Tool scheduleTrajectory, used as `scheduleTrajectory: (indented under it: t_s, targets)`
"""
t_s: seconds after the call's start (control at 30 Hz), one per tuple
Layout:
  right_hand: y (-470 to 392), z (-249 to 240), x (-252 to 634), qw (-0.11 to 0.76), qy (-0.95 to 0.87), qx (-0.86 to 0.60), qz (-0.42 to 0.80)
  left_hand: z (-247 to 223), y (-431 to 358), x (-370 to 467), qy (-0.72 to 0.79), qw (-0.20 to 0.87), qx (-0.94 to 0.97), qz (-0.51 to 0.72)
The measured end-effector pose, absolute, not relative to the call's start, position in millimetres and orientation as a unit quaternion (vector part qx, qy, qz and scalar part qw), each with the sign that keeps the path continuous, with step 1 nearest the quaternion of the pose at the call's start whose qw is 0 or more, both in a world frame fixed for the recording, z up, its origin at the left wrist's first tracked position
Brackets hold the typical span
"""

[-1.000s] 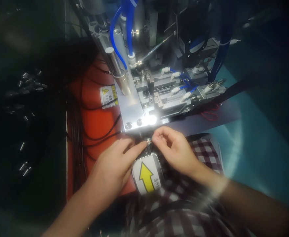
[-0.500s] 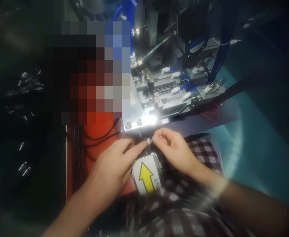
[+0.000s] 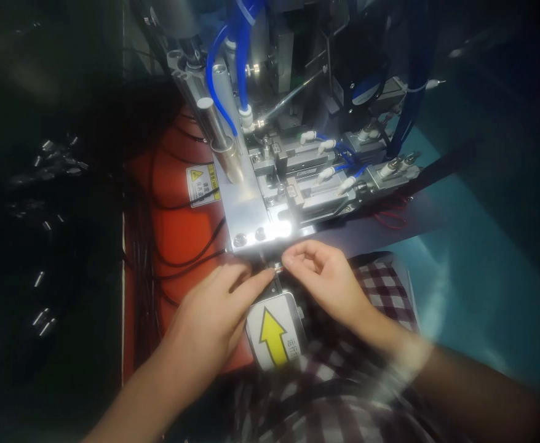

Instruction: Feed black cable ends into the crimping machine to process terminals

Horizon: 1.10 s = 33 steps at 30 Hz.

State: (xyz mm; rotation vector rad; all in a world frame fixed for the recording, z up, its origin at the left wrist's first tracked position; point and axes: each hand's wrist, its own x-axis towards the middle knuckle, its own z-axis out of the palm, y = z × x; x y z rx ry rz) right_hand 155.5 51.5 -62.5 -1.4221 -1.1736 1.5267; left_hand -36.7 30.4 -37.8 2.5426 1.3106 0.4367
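Below the front edge of the metal machine plate point(image 3: 246, 215), both my hands meet at a small shiny metal piece point(image 3: 278, 267). My left hand point(image 3: 219, 304) comes from the left with its thumb against that piece, the other fingers curled under and partly hidden. From the right, my right hand point(image 3: 325, 274) pinches thumb and forefinger together close beside it. Something thin and reddish shows at those fingertips, too small to name. Just under the hands is a white panel with a yellow arrow point(image 3: 272, 335).
Pneumatic slides point(image 3: 318, 200) with white fittings and blue hoses point(image 3: 246, 55) stand behind my hands. A steel post point(image 3: 224, 151) rises at the plate's left. Black cables point(image 3: 182, 264) run over the orange machine base point(image 3: 178, 231). A checked cloth point(image 3: 381, 283) lies near my right forearm.
My hands keep almost the same pose around the small metal piece. The camera view has shifted slightly. The machine's left side, covered by blocks of pixels earlier, is now visible.
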Motion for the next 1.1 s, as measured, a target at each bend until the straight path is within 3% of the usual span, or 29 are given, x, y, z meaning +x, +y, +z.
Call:
scheduleTrajectory:
  t_s: [1.1]
  targets:
    - [51.2, -59.5, 152.5, 0.34, -0.445, -0.546, 0.623, -37.5, 30.0, -35.0, 0.454, 0.128, 0.869, 0.148]
